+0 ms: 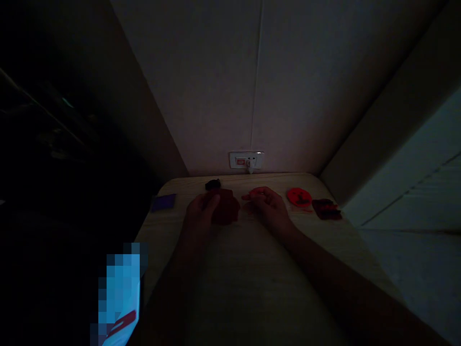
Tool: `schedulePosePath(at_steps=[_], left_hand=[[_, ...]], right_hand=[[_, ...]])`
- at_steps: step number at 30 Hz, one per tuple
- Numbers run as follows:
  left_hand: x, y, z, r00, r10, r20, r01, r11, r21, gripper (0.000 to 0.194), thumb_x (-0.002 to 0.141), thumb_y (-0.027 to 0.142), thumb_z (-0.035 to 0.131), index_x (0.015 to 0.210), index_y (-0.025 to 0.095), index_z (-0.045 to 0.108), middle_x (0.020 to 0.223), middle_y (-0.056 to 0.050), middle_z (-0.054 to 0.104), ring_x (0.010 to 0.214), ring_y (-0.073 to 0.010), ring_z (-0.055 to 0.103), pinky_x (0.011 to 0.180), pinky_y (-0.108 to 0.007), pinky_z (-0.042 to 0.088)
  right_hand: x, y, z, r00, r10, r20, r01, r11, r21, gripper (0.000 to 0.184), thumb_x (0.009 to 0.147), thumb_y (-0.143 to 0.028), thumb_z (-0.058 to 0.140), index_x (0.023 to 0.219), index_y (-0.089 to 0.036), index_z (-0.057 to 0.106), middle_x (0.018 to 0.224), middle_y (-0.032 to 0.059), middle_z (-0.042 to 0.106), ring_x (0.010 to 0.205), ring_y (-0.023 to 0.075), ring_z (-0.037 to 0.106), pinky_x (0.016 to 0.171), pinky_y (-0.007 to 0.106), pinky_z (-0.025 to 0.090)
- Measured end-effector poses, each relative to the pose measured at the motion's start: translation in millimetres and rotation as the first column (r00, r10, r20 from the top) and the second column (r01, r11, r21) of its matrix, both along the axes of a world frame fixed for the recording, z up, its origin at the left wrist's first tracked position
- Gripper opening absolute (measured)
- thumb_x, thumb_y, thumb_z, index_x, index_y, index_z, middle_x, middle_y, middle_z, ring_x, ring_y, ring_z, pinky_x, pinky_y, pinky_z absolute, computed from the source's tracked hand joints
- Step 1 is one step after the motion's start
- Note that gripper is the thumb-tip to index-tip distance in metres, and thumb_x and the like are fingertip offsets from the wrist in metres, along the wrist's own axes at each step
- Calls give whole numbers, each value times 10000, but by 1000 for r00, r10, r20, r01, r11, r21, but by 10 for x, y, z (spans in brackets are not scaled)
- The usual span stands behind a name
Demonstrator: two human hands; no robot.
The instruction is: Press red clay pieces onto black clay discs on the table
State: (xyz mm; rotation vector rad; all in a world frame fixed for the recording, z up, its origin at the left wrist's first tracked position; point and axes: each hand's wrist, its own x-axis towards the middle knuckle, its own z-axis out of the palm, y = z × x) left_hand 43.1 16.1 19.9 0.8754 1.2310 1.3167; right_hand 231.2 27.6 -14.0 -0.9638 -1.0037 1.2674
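Observation:
In the dim light my left hand is closed on the edge of a dark red flat piece, thumb on top. The piece has an uneven outline and looks like cloth or felt. To its right, my right hand has its fingers pinched together. A small bright red bit shows at its fingertips, too small to name. Behind the dark red piece lies a small black object. Right of my right hand is a bright red round piece with dark marks on it.
A purple flat packet lies at the table's left edge. Dark red pieces lie near the right edge. The wooden table meets a wall with a socket and a plug in it. A lit screen shows at lower left.

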Motion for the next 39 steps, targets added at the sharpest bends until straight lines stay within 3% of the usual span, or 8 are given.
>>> schedulePosePath(at_steps=[3,5,8,11,16,22,30,39], left_hand=[[108,10,-136,987,-28,156,40,996,-77,495,701,309,811,1133,122,658,1170,-166,740,932,-254,734,798,-378,587],[146,8,-202,985,-90,148,100,993,-66,475,687,239,795,1134,129,677,1160,-151,752,948,-250,733,828,-377,585],[169,-8,-250,971,-239,-8,239,971,3,387,717,252,772,1085,139,731,1070,-117,780,948,-253,728,862,-384,572],[189,-31,-243,943,-310,-122,319,946,56,292,728,254,751,1000,151,759,975,-91,792,915,-252,726,859,-380,560],[231,-65,-178,929,-335,-156,350,933,81,264,742,251,703,984,161,760,956,-82,787,903,-251,720,825,-367,547],[257,-70,-169,948,-296,-118,309,943,120,250,755,240,684,983,164,753,984,-69,789,953,-247,718,860,-355,539],[231,-78,-161,909,-254,-329,334,918,213,318,905,414,637,1068,172,761,1071,-80,788,1004,-239,711,914,-351,514],[250,-72,-156,927,-236,-293,288,946,147,267,896,385,617,969,189,783,964,-54,794,916,-236,708,819,-332,524]], right_hand=[[24,-52,56,956,-178,234,136,973,187,219,861,-421,736,893,-210,688,892,68,768,753,192,709,648,309,550],[38,-103,111,851,-344,397,174,898,405,135,907,-352,704,912,-219,726,903,69,751,807,202,693,686,327,553],[36,-180,178,713,-462,527,16,763,646,100,948,-232,649,962,-234,748,904,67,746,820,207,678,724,355,559],[17,-228,188,666,-471,579,-117,701,704,145,953,-183,635,1019,-243,749,912,68,759,849,221,687,747,371,570],[-2,-249,165,683,-383,622,-135,771,623,159,958,-204,644,1075,-256,737,935,48,765,814,201,686,742,349,565],[-19,-251,176,688,-314,654,-188,794,579,135,970,-190,611,1029,-234,724,927,59,704,864,204,660,769,352,542],[-25,-232,186,715,-318,623,-111,828,550,65,948,-204,635,930,-211,698,825,30,620,747,176,568,674,319,472],[-66,-234,152,754,-231,615,-96,888,451,97,985,-282,574,942,-209,622,855,34,609,747,175,566,663,313,470]])
